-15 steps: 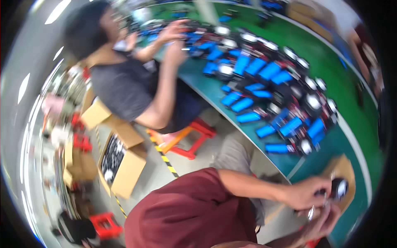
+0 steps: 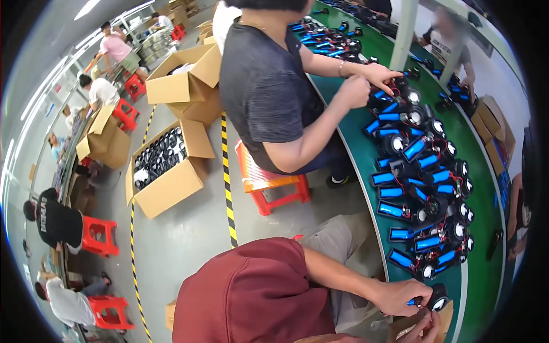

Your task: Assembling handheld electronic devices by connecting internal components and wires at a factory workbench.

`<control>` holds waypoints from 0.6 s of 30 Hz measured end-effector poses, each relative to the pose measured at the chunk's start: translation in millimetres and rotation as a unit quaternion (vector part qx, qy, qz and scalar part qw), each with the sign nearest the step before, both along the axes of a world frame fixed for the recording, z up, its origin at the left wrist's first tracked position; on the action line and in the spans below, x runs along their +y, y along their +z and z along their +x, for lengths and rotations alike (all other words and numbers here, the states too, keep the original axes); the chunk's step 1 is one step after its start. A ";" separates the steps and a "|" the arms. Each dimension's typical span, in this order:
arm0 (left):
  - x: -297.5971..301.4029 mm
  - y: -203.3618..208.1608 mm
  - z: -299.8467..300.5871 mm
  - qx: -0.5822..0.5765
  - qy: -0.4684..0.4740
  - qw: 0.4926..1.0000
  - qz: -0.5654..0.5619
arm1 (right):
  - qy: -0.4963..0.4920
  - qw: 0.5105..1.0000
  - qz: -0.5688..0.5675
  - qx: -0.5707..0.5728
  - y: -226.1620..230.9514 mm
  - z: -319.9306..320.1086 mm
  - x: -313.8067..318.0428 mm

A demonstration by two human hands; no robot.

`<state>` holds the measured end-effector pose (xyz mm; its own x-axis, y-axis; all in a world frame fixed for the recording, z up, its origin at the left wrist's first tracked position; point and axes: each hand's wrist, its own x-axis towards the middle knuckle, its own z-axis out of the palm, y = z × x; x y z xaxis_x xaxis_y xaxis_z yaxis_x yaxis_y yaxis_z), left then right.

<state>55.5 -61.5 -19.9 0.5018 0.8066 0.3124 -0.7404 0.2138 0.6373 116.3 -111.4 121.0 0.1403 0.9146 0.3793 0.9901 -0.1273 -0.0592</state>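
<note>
Open brown cartons (image 2: 171,166) stood far left on the floor. Near right, the left hand (image 2: 400,297) gripped a black-and-blue speaker assembly (image 2: 432,298) above the green worktop (image 2: 486,228); the right hand (image 2: 426,330) curled closed just below it.

Green bench (image 2: 486,188) with blue-and-black assemblies (image 2: 426,194)

A long surface (image 2: 486,188) runs down the right of the frame, with assemblies (image 2: 420,188) in rows on it — a seated co-worker (image 2: 274,86) at its left edge, upper centre. Open boxes (image 2: 168,166) stand on the floor (image 2: 189,228) at centre left — stools (image 2: 100,234) lie lower left.
</note>
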 end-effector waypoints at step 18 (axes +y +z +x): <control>-19.7 -7.1 -17.3 0.048 0.075 0.996 0.015 | 0.059 0.960 -0.246 -0.116 33.9 -41.7 5.7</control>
<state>38.1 -81.3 -27.0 0.4047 0.8663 0.2927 -0.6973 0.0853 0.7117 74.7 -105.8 154.8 -0.0120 0.9954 -0.0953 0.9786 0.0313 0.2033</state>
